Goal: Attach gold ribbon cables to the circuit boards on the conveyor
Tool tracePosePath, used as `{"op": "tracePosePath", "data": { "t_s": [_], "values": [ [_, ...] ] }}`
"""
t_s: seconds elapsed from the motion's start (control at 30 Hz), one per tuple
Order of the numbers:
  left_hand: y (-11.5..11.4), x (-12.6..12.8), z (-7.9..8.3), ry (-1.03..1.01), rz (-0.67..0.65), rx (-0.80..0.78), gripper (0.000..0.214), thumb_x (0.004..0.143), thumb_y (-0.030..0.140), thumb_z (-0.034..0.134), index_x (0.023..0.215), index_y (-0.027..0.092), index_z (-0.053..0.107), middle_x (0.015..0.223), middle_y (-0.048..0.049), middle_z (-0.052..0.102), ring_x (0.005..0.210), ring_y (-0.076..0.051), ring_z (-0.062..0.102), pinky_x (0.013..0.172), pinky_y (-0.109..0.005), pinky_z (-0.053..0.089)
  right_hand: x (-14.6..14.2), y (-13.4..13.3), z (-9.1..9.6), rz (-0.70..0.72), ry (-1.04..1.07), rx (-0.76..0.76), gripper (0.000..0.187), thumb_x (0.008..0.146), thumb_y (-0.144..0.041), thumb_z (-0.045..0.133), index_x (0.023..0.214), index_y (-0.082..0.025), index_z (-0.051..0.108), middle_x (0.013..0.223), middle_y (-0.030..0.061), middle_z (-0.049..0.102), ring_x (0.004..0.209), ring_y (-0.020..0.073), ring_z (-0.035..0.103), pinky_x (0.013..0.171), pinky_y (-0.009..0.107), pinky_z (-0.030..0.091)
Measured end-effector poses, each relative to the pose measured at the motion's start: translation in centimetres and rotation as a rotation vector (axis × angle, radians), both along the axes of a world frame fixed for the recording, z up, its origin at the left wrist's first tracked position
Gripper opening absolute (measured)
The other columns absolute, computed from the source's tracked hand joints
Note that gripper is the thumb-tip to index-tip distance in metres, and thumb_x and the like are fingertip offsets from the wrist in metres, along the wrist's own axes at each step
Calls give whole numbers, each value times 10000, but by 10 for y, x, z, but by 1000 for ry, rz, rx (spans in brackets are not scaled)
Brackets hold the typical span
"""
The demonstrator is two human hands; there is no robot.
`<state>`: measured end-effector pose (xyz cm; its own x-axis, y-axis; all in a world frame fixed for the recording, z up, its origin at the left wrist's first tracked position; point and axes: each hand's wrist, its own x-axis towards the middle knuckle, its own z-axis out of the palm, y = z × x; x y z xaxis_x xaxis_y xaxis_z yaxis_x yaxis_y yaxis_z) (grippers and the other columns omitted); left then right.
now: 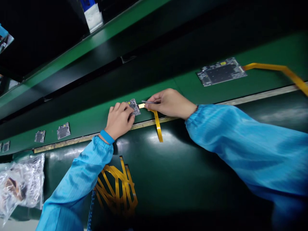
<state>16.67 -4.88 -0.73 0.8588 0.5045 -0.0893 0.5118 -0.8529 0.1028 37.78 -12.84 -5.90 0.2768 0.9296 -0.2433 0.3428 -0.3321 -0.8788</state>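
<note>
A small circuit board (137, 108) lies on the green belt, partly covered by my left hand (120, 117), whose fingers are closed on its left part. From the board's right edge runs an orange flat flex cable (157, 126), its tail hanging over the belt's front edge. My right hand (169, 104) pinches a thin grey tool (150, 102) just right of the board. Its fingertips are also at the cable near the connector; whether they grip the cable I cannot tell. A blue wrist strap (107, 136) circles my left wrist.
Farther right on the belt lies another circuit board (221, 73) with an orange cable (269, 66) attached. Several boards, including one nearby board (63, 130), lie to the left. A pile of flex cables (117, 186), a coiled blue cord (90, 208) and clear plastic bags (26, 183) are in front.
</note>
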Motion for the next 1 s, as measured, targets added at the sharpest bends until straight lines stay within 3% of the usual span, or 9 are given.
{"op": "tracePosePath", "data": {
  "t_s": [0.2, 0.37, 0.7, 1.0],
  "values": [
    [0, -2, -3, 19, -24, 8, 196, 1011, 271, 578, 1096, 210, 744, 1256, -94, 669, 1172, -289, 569, 934, -438, 469, 4, -1, -7, 1, 28, -8, 343, 776, -585, 784, 822, -247, 817, 836, 45, 816, 818, 254, 751, 748, 360, 607],
    [-2, -2, -4, 19, -48, 11, 199, 1005, 271, 581, 1105, 212, 742, 1288, -99, 665, 1194, -295, 568, 950, -441, 459, 5, -2, -8, -22, 34, -18, 289, 762, -538, 821, 779, -250, 809, 813, 45, 805, 814, 263, 745, 785, 389, 613],
    [-5, -3, -10, 48, -107, 47, 244, 1006, 282, 587, 1176, 198, 739, 1351, -122, 654, 1255, -322, 560, 976, -450, 432, 10, -5, -7, -63, 67, -25, 396, 721, -631, 850, 771, -240, 806, 787, 57, 799, 759, 257, 729, 689, 387, 613],
    [-4, -3, -13, 56, -139, 42, 260, 1006, 283, 593, 1196, 177, 736, 1403, -132, 649, 1273, -329, 574, 995, -455, 431, 13, -6, -7, -64, 115, -32, 319, 740, -568, 860, 769, -256, 802, 792, 41, 799, 787, 252, 739, 754, 397, 638]
  ]
}}
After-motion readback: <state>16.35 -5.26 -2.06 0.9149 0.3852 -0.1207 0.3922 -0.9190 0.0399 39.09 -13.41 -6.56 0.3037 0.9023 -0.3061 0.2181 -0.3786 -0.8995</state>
